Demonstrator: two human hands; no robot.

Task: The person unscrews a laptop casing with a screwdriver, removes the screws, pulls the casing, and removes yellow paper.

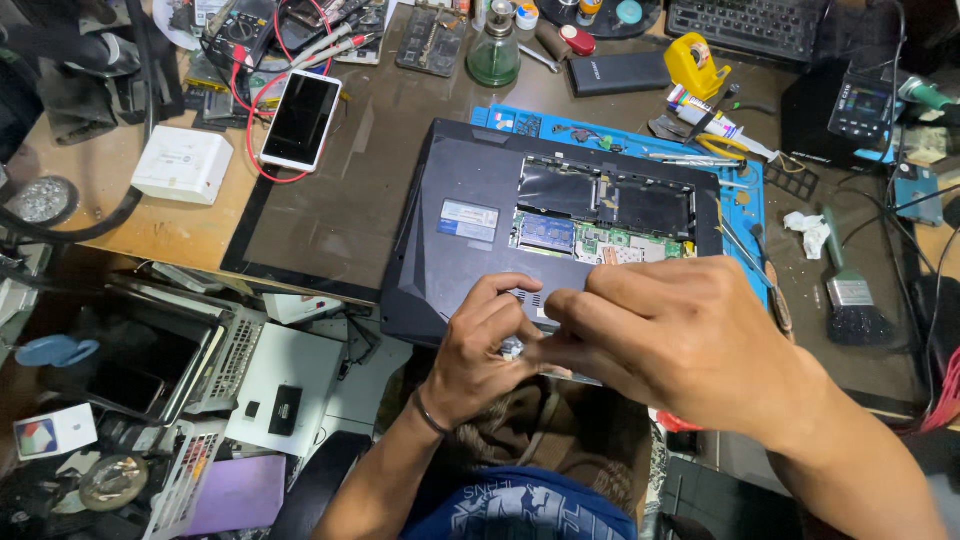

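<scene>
Head view: looks down on a cluttered repair bench, with both of the person's bare hands meeting at the near edge of an upturned laptop.
Laptop [480,260]: black, lying bottom side up on the bench; its service hatch is off, baring green circuit boards [580,240] and dark foil-covered bays toward its far side.
Left hand [480,350]: fingers curled and pinched together on a small pale part [512,349], the thumb arching over it; a dark band sits on the wrist.
Right hand [670,345]: fingers bunched and brought in against the same small part from the right; the fingertips are hidden behind the knuckles, so whether it truly clamps the part or only steadies it cannot be told.
Small pale part: sits between the two sets of fingertips, just in front of the laptop's near edge, too small and covered to identify.
Key relation: the part lies directly at the left fingertips and to the left of the right hand's knuckles; the left hand is nearer. The open hatch lies beyond both hands, further from the person, with the laptop's long axis running left to right across the view.
Blue mat [745,200]: under the laptop's far right corner, holding loose tools.
White phone [300,120]: face up, well to the far left.
Brush [848,290]: on the bench to the right, apart from the hands.
Green glass bottle [494,55]: stands beyond the laptop.
</scene>
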